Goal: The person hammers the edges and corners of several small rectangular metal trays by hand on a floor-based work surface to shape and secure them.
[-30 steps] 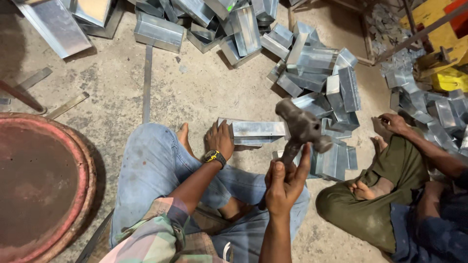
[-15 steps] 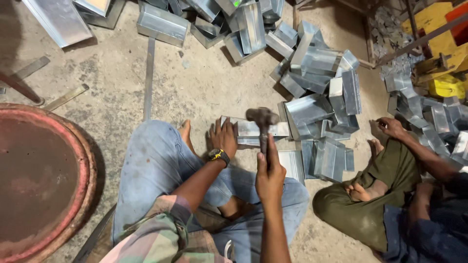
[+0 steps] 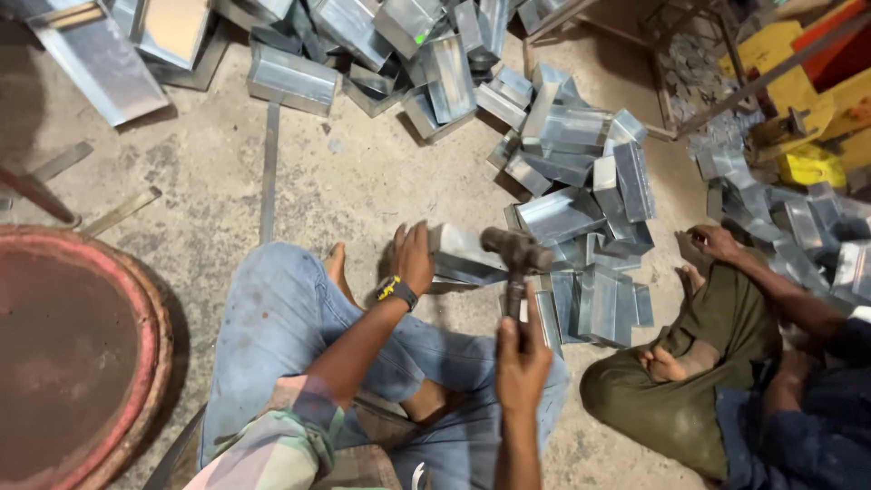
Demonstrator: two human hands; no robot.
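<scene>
Gripping a hammer (image 3: pixel 516 249) upright, right hand (image 3: pixel 522 358) fisted, left hand (image 3: pixel 415 259) pressing flat on metal box (image 3: pixel 467 256).

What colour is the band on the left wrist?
Black with a yellow part, on the wristband; head view.

One hammer (image 3: pixel 515 252). One folded sheet-metal piece (image 3: pixel 464 256) under the left hand (image 3: pixel 414 259); the right hand (image 3: pixel 522 363) makes two hands of the person's own. One co-worker's hand (image 3: pixel 715 241) shows. One wristwatch (image 3: pixel 396 290). One round rusty drum lid (image 3: pixel 82 363). The heaped metal boxes (image 3: pixel 581 172) are too many and too overlapped to count.
</scene>
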